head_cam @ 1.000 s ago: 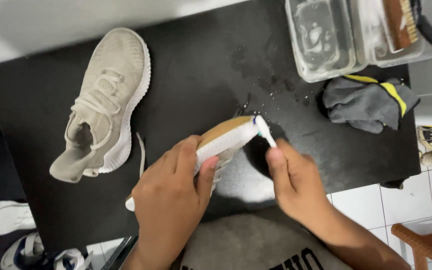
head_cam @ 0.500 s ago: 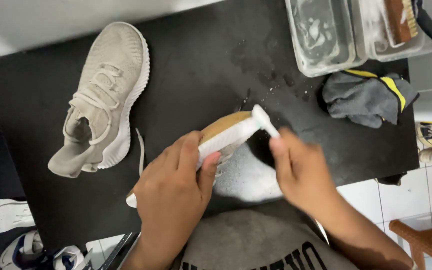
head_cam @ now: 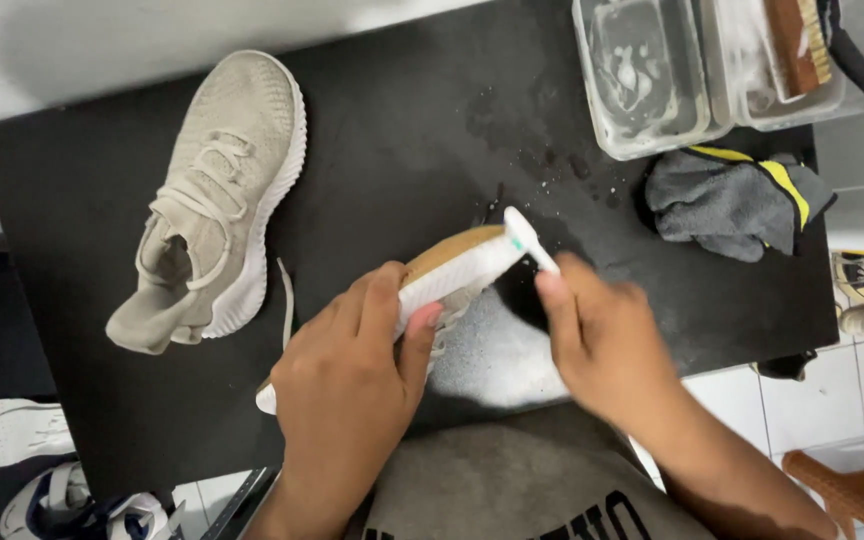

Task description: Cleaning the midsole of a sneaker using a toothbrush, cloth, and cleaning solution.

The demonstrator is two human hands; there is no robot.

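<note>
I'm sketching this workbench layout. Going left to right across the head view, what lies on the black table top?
Beige knit sneaker lying flat → left hand gripping the tan-soled shoe → right hand with a white toothbrush → grey cloth with yellow stripe.

The black table (head_cam: 392, 130) has a big open patch in the middle, between the beige shoe (head_cam: 214, 195) on the left and the grey cloth (head_cam: 727, 200) on the right. A hand could pass there. At the far right corner, two clear tubs (head_cam: 652, 80) block the way. The near edge is crowded: the left hand (head_cam: 347, 385) grips a tipped shoe (head_cam: 452, 270), and the right hand (head_cam: 607, 345) is just beside it.
</note>
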